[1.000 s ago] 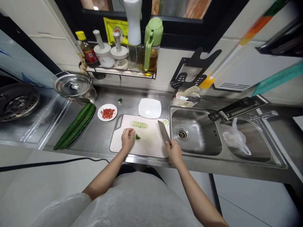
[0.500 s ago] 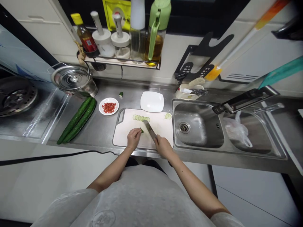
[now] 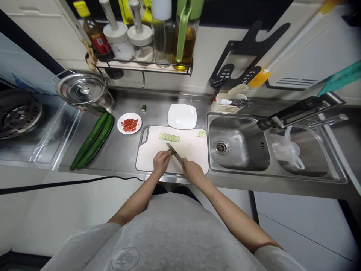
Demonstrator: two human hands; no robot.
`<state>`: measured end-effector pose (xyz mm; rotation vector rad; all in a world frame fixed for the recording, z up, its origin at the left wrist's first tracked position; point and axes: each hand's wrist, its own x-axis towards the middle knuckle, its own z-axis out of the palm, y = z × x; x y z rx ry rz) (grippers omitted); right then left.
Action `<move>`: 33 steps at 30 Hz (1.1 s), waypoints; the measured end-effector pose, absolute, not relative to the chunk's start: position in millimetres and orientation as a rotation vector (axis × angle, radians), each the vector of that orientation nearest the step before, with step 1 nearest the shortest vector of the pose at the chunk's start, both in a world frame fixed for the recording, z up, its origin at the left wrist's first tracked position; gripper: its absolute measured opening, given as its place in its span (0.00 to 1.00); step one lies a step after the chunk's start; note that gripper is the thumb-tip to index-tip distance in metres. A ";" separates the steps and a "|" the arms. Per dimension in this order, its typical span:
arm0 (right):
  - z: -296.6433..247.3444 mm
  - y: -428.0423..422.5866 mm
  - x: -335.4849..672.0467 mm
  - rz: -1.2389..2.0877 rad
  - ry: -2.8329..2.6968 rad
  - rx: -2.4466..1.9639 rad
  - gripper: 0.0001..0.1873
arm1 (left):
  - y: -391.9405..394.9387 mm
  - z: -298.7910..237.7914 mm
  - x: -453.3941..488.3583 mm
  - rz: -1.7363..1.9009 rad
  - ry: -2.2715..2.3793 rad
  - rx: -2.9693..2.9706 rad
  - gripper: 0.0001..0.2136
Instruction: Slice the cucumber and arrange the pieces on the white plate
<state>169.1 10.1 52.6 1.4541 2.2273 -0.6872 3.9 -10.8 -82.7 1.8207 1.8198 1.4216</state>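
Note:
My right hand (image 3: 193,172) grips the handle of a kitchen knife (image 3: 175,153), its blade slanting up and left over the white cutting board (image 3: 146,158). Close to the blade, my left hand (image 3: 161,162) is closed on a small piece of green cucumber (image 3: 171,151), mostly hidden by the fingers. Above the blade, a row of thin cucumber slices (image 3: 169,137) lies overlapped on the board. A few more slices (image 3: 201,133) rest in its upper right corner. A white plate (image 3: 182,116) stands just behind the board.
Left of the board are a small plate (image 3: 120,127) of chopped red pieces, two whole cucumbers (image 3: 93,142) and a lidded steel pot (image 3: 105,98). A cucumber end (image 3: 143,108) lies behind. On the right is a double sink (image 3: 239,158); a rack (image 3: 146,68) of bottles hangs above.
The knife blade has drawn back from the slice row toward my left hand and now meets the cucumber piece. The view has shifted slightly.

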 end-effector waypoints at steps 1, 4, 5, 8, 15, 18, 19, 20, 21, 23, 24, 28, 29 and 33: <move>53.4 10.2 168.9 -0.685 2.225 1.453 0.11 | -11.0 -82.5 4.0 1.413 1.824 1.819 0.06; 55.6 10.6 168.6 -0.686 2.217 1.439 0.11 | -11.5 -81.3 4.4 1.398 1.830 1.800 0.07; 56.4 10.6 168.5 -0.686 2.215 1.435 0.11 | -11.6 -80.7 4.6 1.398 1.826 1.792 0.07; 58.4 10.2 167.9 -0.684 2.214 1.435 0.11 | -11.5 -78.8 5.1 1.407 1.809 1.773 0.07; 61.2 9.8 164.4 -0.660 2.190 1.426 0.11 | -11.5 -78.2 5.4 1.379 1.813 1.750 0.07; 59.7 7.6 164.5 -0.655 2.204 1.437 0.11 | -12.0 -77.5 5.6 1.374 1.799 1.745 0.07; 58.8 6.5 164.9 -0.655 2.209 1.438 0.11 | -12.1 -77.0 5.6 1.368 1.799 1.748 0.07; 57.8 5.2 165.3 -0.654 2.212 1.437 0.11 | -12.2 -76.5 5.6 1.361 1.801 1.754 0.07; 56.8 4.0 165.6 -0.655 2.213 1.433 0.10 | -12.3 -76.1 5.5 1.350 1.803 1.760 0.07; 55.1 1.8 166.0 -0.649 2.223 1.422 0.11 | -12.3 -75.5 5.6 1.332 1.810 1.772 0.07; 54.5 0.9 165.9 -0.643 2.231 1.417 0.12 | -12.2 -75.3 5.6 1.330 1.812 1.773 0.08; 54.0 -0.9 164.1 -0.622 2.261 1.401 0.11 | -12.1 -74.1 6.0 1.328 1.804 1.760 0.08; 54.4 -1.2 163.5 -0.625 2.264 1.397 0.11 | -12.0 -73.7 6.1 1.324 1.804 1.760 0.07; 57.2 -2.2 160.4 -0.635 2.301 1.394 0.12 | -11.5 -71.8 6.5 1.334 1.805 1.778 0.07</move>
